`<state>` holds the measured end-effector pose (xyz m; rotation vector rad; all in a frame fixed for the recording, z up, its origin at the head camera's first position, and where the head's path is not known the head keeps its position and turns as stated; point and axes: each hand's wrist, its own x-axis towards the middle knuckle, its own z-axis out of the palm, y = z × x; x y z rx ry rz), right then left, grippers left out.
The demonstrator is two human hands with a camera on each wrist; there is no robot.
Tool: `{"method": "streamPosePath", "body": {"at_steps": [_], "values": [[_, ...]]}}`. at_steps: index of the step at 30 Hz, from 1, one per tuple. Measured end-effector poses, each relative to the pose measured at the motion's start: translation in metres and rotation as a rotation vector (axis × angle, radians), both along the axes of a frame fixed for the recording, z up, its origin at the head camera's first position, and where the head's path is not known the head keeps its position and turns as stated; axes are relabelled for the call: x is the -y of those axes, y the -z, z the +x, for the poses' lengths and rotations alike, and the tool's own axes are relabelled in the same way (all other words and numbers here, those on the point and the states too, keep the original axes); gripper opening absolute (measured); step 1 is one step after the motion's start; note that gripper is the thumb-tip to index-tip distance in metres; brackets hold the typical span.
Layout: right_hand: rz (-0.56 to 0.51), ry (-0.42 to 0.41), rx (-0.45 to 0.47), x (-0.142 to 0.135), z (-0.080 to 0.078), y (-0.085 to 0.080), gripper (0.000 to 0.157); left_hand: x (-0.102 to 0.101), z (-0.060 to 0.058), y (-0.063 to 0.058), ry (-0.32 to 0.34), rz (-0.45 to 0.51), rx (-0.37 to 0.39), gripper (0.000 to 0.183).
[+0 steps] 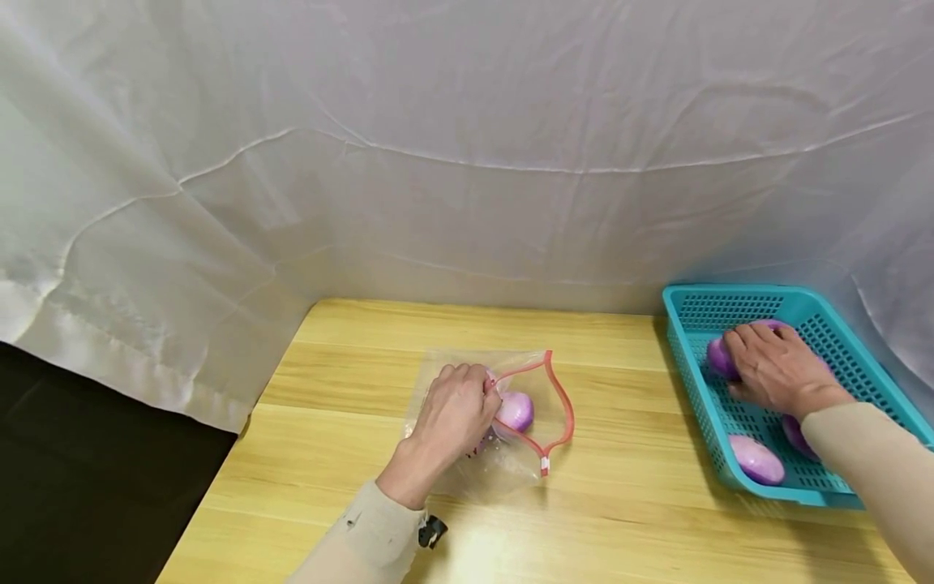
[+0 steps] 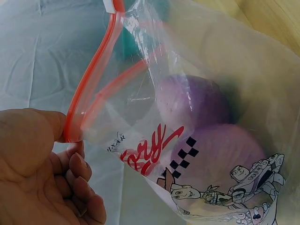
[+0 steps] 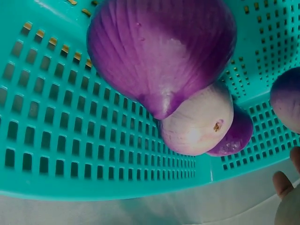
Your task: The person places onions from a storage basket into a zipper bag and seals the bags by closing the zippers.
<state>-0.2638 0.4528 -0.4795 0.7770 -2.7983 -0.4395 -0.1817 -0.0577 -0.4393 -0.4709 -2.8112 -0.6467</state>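
I have the left hand (image 1: 456, 410) pinching the red zip strip (image 2: 91, 70) of a clear printed plastic bag (image 2: 262, 70), thumb against fingers; its mouth gapes, with two round purple onions (image 1: 515, 412) inside, over the pale wooden table (image 1: 620, 454). The right hand (image 1: 781, 369) is in a turquoise perforated plastic basket (image 1: 689, 389), fingers bent beside a deep-purple onion (image 1: 720, 358) (I cannot tell whether they grip it). A pale pinkish onion (image 1: 756, 460) lies near the basket's front wall.
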Motion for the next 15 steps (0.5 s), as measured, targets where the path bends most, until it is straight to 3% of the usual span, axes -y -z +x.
{"method": "streamPosePath", "body": {"at_steps": [9, 15], "values": [[-0.048, 0.081, -0.065, 0.003, -0.003, -0.014, 0.079, 0.0, -0.002, -0.001, 0.003, 0.005, -0.008, 0.017], [-0.068, 0.082, -0.116, 0.004, -0.005, -0.027, 0.076, 0.002, -0.003, -0.002, 0.009, 0.003, -0.004, 0.019]]}}
